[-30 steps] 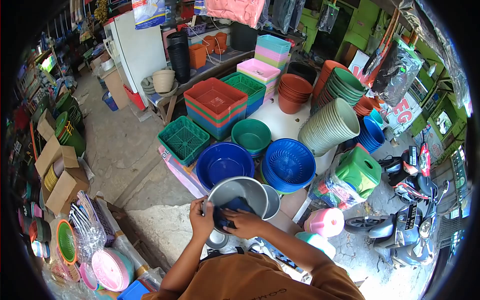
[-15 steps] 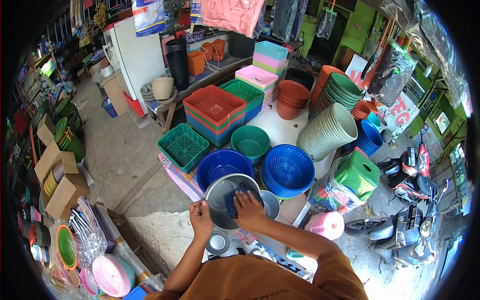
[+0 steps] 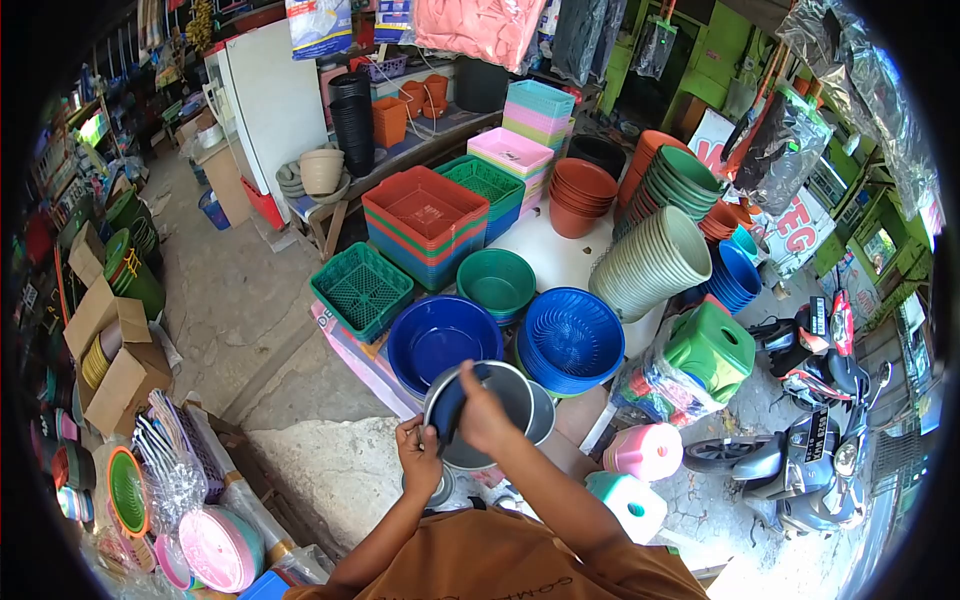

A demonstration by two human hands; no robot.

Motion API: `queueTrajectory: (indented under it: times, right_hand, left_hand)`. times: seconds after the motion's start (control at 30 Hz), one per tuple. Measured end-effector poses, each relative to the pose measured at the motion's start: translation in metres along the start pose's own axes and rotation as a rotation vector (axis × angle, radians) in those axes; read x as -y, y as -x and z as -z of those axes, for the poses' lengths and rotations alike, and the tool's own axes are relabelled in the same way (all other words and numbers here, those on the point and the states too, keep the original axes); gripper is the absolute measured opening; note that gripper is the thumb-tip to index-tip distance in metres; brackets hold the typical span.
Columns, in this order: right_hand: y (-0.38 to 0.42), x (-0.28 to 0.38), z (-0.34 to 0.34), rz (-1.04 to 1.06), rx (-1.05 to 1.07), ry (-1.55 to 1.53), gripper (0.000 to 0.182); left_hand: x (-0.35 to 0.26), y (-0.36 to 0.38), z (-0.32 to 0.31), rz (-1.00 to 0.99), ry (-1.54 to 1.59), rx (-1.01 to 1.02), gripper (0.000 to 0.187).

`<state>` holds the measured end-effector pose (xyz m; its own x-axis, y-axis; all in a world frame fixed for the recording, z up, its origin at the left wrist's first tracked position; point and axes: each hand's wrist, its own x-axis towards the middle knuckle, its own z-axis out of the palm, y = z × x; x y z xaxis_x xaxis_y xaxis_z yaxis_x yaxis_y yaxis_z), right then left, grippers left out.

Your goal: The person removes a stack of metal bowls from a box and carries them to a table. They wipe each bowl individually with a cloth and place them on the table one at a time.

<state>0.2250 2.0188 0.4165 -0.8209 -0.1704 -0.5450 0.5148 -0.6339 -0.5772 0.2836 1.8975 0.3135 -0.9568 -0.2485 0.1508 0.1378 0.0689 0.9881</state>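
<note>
A grey metal basin is tilted in front of the person's chest. My left hand grips its left rim with the fingers pinched round the edge. My right hand presses a dark blue cloth against the inner left side of the basin, thumb pointing up. Behind the basin's right side shows another grey metal bowl. A smaller metal bowl lies below my left hand, partly covered by it. Just beyond the basin stands a dark blue plastic tub.
Blue baskets, a green tub, red crates and cream pots stand beyond. Pink and green stools are at right, near motorcycles. Cardboard boxes are at left. Plastic-wrapped goods hang overhead.
My right hand has moved the cloth from the basin's right inner side to its left side and turned thumb up. The basin has shifted slightly right and down, and my left hand has moved lower.
</note>
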Motion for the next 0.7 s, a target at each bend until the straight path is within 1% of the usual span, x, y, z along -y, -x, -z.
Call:
queueTrajectory:
  times: [0.03, 0.07, 0.1, 0.17, 0.2, 0.23, 0.27, 0.3, 0.33, 0.37, 0.4, 0.43, 0.47, 0.5, 0.53, 0.57, 0.63, 0.67, 0.7]
  right_hand:
    - [0.004, 0.011, 0.005, 0.065, -0.043, -0.125, 0.056]
    - [0.001, 0.017, 0.018, 0.190, -0.017, -0.136, 0.055]
    - [0.005, 0.023, 0.033, 0.172, -0.030, -0.207, 0.054]
    - [0.021, 0.024, 0.054, 0.255, -0.112, -0.265, 0.048]
    - [0.029, 0.022, 0.059, 0.243, -0.116, -0.259, 0.048]
    - [0.039, 0.022, 0.062, 0.403, -0.224, -0.213, 0.051]
    - [0.047, 0.022, 0.067, 0.564, -0.331, -0.162, 0.054]
    - [0.051, 0.022, 0.074, 0.557, -0.334, -0.152, 0.054]
    - [0.053, 0.020, 0.082, 0.573, -0.429, 0.060, 0.057]
    - [0.054, 0.017, 0.089, 0.585, -0.520, 0.271, 0.061]
    - [0.051, 0.011, 0.097, 0.561, -0.521, 0.488, 0.065]
    - [0.049, 0.004, 0.101, 0.558, -0.525, 0.485, 0.065]
    - [0.046, -0.003, 0.103, 0.497, -0.494, 0.613, 0.064]
    - [0.042, -0.012, 0.107, 0.434, -0.460, 0.739, 0.064]
    - [0.036, -0.019, 0.107, 0.446, -0.314, 0.677, 0.053]
    - [0.035, -0.022, 0.111, 0.444, -0.316, 0.674, 0.053]
    - [0.035, -0.025, 0.113, 0.588, -0.356, 0.776, 0.046]
    - [0.035, -0.023, 0.111, 0.583, -0.428, 0.816, 0.047]
    - [0.037, -0.021, 0.109, 0.578, -0.425, 0.813, 0.047]
  left_hand:
    - [0.002, 0.001, 0.001, 0.007, 0.001, -0.015, 0.035]
    - [0.001, 0.001, 0.005, 0.023, -0.002, -0.046, 0.037]
    - [0.001, -0.002, 0.005, 0.026, -0.003, -0.054, 0.037]
    - [0.003, -0.004, 0.007, 0.087, 0.011, -0.181, 0.036]
    - [0.019, -0.005, 0.011, 0.110, -0.009, -0.191, 0.036]
    - [0.022, -0.005, 0.018, 0.122, -0.009, -0.199, 0.036]
    - [0.022, -0.008, 0.022, 0.212, 0.063, -0.215, 0.037]
    - [0.022, -0.012, 0.023, 0.299, 0.135, -0.230, 0.039]
    - [0.014, -0.013, 0.025, 0.328, 0.139, -0.222, 0.043]
    - [0.015, -0.012, 0.026, 0.333, 0.139, -0.224, 0.043]
    - [0.015, -0.011, 0.026, 0.365, 0.211, -0.209, 0.044]
    - [0.011, -0.011, 0.027, 0.398, 0.283, -0.192, 0.045]
    - [0.006, -0.010, 0.025, 0.400, 0.280, -0.188, 0.045]
    - [0.001, -0.006, 0.021, 0.429, 0.365, -0.157, 0.045]
    - [-0.006, -0.004, 0.019, 0.458, 0.450, -0.127, 0.046]
    - [-0.008, -0.003, 0.020, 0.461, 0.447, -0.124, 0.046]
    - [-0.009, -0.003, 0.024, 0.301, 0.226, -0.046, 0.043]
    - [-0.007, -0.004, 0.030, 0.303, 0.221, -0.048, 0.043]
    - [-0.003, -0.006, 0.037, 0.259, 0.062, 0.054, 0.039]
